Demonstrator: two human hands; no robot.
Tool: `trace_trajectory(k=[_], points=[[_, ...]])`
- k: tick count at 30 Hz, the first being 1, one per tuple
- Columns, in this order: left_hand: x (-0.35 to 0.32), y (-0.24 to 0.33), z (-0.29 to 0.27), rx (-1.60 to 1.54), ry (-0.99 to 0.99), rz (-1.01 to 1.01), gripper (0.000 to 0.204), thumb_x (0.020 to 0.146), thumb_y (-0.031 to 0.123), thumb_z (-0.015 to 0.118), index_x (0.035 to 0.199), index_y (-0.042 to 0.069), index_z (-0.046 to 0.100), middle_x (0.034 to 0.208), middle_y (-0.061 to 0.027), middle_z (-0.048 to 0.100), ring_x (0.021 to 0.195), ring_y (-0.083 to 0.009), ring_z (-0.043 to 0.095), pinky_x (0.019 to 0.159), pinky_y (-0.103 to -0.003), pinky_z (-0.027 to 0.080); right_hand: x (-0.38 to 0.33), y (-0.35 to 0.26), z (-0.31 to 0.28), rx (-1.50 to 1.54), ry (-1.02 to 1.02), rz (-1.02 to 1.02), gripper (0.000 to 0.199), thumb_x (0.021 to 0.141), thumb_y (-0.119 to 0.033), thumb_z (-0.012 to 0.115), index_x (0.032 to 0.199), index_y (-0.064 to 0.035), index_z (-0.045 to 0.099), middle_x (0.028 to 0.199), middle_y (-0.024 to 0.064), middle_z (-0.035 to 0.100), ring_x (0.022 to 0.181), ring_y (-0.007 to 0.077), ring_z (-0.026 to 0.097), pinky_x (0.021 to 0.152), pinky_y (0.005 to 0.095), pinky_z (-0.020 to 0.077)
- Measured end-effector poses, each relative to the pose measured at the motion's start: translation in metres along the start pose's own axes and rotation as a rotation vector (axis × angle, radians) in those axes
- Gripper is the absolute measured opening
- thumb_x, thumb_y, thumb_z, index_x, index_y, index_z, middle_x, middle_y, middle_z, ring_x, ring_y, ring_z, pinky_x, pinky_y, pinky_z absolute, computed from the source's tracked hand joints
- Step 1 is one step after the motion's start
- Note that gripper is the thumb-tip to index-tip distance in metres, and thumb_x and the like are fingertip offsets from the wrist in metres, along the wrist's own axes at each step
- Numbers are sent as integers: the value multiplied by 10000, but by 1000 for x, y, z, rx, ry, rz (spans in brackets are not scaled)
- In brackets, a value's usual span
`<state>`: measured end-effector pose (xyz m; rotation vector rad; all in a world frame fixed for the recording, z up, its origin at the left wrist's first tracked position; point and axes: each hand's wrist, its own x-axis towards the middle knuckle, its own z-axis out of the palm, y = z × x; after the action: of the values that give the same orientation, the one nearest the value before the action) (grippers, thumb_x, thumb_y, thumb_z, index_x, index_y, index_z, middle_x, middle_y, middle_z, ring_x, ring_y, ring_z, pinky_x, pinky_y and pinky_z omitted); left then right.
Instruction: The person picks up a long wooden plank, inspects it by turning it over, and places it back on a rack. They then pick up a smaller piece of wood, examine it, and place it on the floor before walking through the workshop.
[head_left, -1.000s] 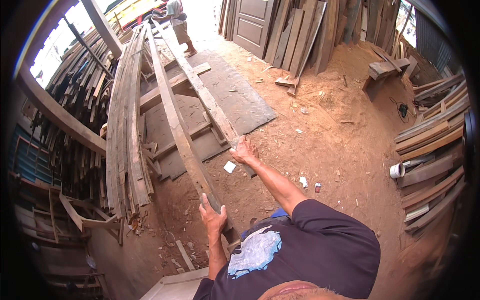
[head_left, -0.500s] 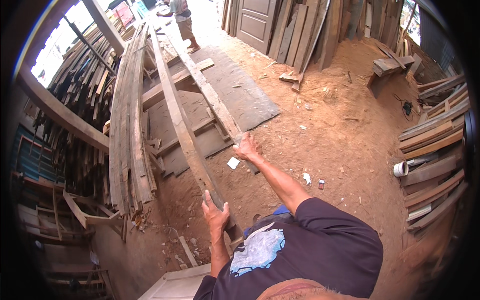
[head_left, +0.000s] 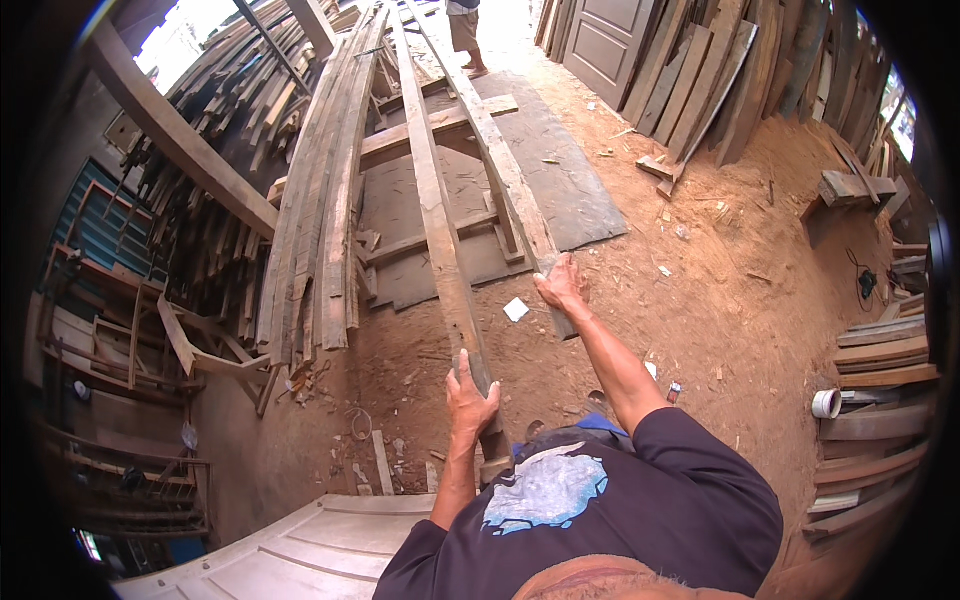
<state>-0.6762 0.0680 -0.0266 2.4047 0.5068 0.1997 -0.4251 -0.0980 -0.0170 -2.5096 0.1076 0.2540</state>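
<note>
Two long wooden planks run away from me over the sawdust floor. My left hand (head_left: 470,395) grips the near end of the left plank (head_left: 432,210). The right plank (head_left: 500,165) lies beside it, and my right hand (head_left: 560,285) rests on its near end with the fingers curled around the edge. Both planks pass over a wooden crosspiece (head_left: 440,125) farther off. My dark sleeves come in from the lower edge.
A stack of long curved boards (head_left: 320,190) lies to the left, beside shelves of timber. Grey sheets (head_left: 560,180) cover the ground under the planks. Doors and boards (head_left: 690,80) lean at the back right. Another person (head_left: 462,25) stands far off. A white panel (head_left: 300,555) lies near me.
My left hand slid a little toward me along the left plank. My right hand stays on the right plank's end. The view shifted slightly.
</note>
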Motion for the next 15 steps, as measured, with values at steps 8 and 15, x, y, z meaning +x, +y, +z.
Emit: trace_trajectory(k=[8,15], points=[[0,-2,0,15,5,4,977,759,293,774,1555,175,220,1346,-362,407,1226,-515,466,1030,-540,419,-5,-6,-8,-19,2,4,780,783,-442,695,1338,30,417,1281,289,558,1182,429,577,985,497,482],[0,1,-2,3,-6,-15,978,755,291,775,1552,176,219,1338,-366,414,1224,-518,462,1029,-550,415,-8,-9,-12,-33,-2,19,752,801,-446,714,1317,18,426,1253,283,581,1158,433,595,970,498,493]])
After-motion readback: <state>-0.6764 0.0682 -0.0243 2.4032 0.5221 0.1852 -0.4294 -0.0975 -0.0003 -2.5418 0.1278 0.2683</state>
